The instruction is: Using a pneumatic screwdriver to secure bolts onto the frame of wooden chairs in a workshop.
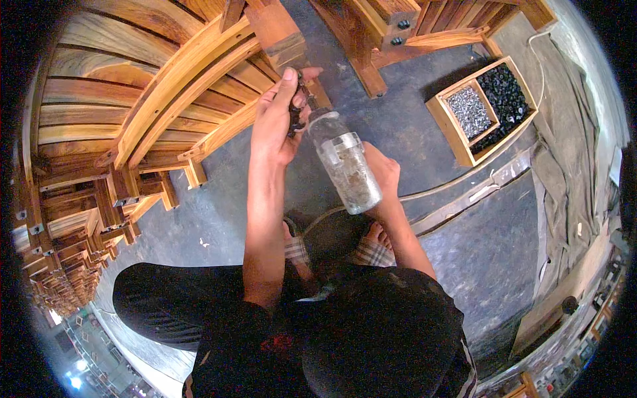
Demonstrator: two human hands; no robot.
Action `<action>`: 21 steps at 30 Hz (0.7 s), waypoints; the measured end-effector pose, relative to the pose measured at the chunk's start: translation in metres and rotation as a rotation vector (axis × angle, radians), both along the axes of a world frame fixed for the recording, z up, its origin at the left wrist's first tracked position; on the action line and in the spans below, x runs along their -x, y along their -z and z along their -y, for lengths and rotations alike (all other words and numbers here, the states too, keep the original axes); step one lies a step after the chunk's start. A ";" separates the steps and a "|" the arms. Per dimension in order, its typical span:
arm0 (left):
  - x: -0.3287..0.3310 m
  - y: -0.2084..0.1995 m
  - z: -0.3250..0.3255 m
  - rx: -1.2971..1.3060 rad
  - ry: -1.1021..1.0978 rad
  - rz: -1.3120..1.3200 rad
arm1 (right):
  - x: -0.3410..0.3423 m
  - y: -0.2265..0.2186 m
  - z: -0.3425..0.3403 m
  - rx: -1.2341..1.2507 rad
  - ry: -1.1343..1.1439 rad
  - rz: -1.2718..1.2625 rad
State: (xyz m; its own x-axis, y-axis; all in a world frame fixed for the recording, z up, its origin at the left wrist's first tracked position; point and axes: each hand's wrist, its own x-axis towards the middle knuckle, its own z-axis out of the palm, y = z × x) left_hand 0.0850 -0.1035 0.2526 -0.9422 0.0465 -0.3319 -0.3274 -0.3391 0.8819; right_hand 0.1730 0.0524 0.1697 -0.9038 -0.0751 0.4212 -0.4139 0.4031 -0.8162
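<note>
My left hand (277,116) is closed around several small black pieces (296,114), thumb on top, right beside the end of a wooden leg (282,46). My right hand (383,174) grips a worn grey bottle-shaped tool (350,171) from its right side. Clear tape wraps the tool's body, and its narrow end points away from me, close to my left fingers. The tool's tip and most of my right fingers are hidden behind its body.
A slatted wooden furniture piece (159,86) lies at the left, with many more stacked behind. Another wooden piece (378,40) stands at the far side. At right, a divided wooden box (472,159) holds silver screws (470,111) and black parts (504,93). Crumpled cloth (570,159) lies beyond.
</note>
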 end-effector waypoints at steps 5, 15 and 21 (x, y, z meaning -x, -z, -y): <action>0.003 0.003 0.008 -0.062 0.081 -0.056 | 0.003 -0.002 0.002 -0.014 0.013 -0.021; 0.002 0.002 0.013 -0.135 0.177 -0.041 | -0.001 -0.001 0.000 -0.012 0.035 0.035; 0.004 0.004 0.017 -0.124 0.194 -0.034 | 0.000 -0.002 0.005 0.023 0.053 0.056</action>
